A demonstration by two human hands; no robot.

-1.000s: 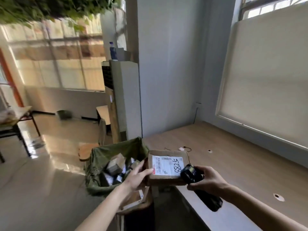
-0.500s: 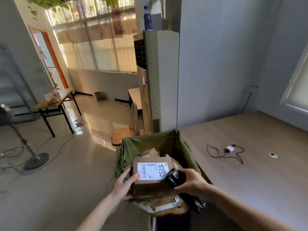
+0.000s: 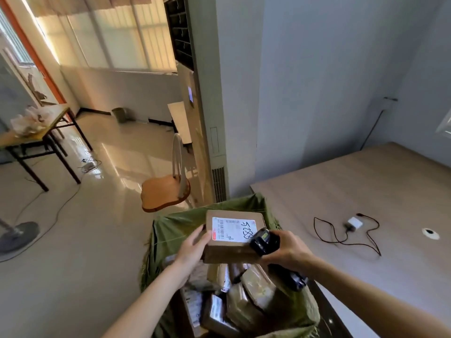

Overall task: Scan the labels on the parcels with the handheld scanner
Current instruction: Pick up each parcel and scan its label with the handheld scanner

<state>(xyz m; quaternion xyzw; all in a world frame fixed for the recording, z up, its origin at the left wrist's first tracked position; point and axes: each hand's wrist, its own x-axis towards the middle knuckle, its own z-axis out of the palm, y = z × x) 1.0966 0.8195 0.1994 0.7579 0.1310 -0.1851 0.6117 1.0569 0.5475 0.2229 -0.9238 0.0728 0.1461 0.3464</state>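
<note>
- Head view: the step in hand looks like the scan itself, with one parcel (image 3: pixel 233 236) held up over the green sack (image 3: pixel 170 230) and the handheld scanner (image 3: pixel 264 241) brought right to its label (image 3: pixel 231 229).
- Left hand (image 3: pixel 192 250) supports the parcel at its left edge; the fingers lie fairly straight against the box side, a spread grip rather than a curled one.
- Right hand (image 3: pixel 289 252) has its grip wrapped round the scanner's handle, the dark head pointing at the label's right end, touching or just above it; I cannot tell which.
- Parcel itself is a flat brown cardboard box, top face tilted toward the camera. Its white label carries barcodes, a red strip at the left edge and a handwritten number in black marker.
- More parcels (image 3: pixel 234 296) lie heaped inside the sack, below the held box; several show labels or tape.
- Next move, as I judge it, calls for drawing the scanner back a little so its beam covers a barcode, which sits toward the label's left and top.
- Counter (image 3: pixel 366 191) stands to the right of the sack, with a white charger (image 3: pixel 353 224) and its dark cable lying on it.
</note>
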